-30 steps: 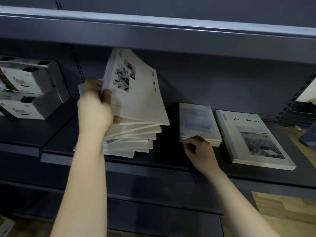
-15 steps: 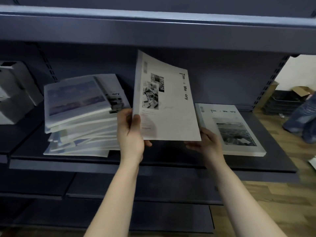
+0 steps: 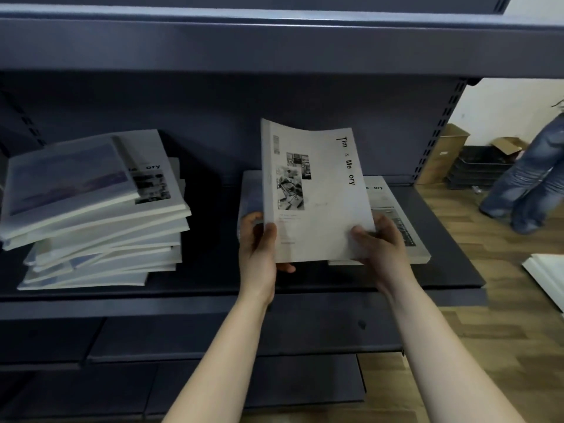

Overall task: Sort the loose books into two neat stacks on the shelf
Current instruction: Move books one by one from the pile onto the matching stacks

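Over the metal shelf (image 3: pixel 213 279), a thin bowed paperback (image 3: pixel 320 190) in the grip of left hand (image 3: pixel 259 248) and right hand (image 3: pixel 381 242)

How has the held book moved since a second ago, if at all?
Yes, rightward: the held book was above the pile; now it overlaps the flat book on the right.

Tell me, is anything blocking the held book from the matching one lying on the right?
Nothing visible does. The left hand and right hand grip the held book over the matching book, whose visible cover is bare.
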Demonstrator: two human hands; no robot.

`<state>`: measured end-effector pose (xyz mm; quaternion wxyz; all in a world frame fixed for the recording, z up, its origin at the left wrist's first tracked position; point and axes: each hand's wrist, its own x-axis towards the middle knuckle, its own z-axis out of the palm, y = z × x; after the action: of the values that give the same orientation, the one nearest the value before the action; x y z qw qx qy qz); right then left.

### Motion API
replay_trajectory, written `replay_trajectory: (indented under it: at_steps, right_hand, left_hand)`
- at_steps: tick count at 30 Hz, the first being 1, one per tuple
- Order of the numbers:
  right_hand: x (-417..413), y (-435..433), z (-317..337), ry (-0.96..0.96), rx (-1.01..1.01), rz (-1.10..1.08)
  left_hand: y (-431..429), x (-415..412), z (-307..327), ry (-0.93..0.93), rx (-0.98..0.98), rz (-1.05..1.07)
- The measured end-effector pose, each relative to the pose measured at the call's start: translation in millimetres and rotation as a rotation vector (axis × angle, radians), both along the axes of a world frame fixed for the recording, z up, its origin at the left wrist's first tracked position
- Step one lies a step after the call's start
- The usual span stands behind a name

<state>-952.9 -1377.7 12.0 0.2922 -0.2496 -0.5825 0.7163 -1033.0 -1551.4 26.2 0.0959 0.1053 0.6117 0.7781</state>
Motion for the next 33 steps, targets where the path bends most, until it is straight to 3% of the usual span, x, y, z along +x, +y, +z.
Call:
replay_trajectory:
  at_steps: [5,10,13,18,25,30,33]
  right_hand:
    - [22,35,7,-0.009,0.099,-0.172]
    - [40,69,1,-0.129,0.239,-0.242]
    - [43,79,-2,-0.228,0.427,-0.331]
    - [39,90,-14,-0.415,0.689,-0.379]
    - [30,91,-27,-0.588,0.701,-0.497]
    - [34,81,-24,-0.654,0.723,-0.492]
    - [40,80,-21,-0.689,0.847,-0.393]
  left_hand:
    - [12,-4,-19,0.199,-0.275,-0.089]
    - [22,-9,-37,0.470,-0.582,0.001]
    - [27,-13,-44,0.623,-0.778,0.066]
    - [32,-13,-52,0.767,-0.876,0.047]
    - [33,-16,-54,0.781,-0.891,0.033]
    - [31,-16,-55,0.746,-0.880,0.042]
    - [30,-15,-54,0.747,-0.877,0.050]
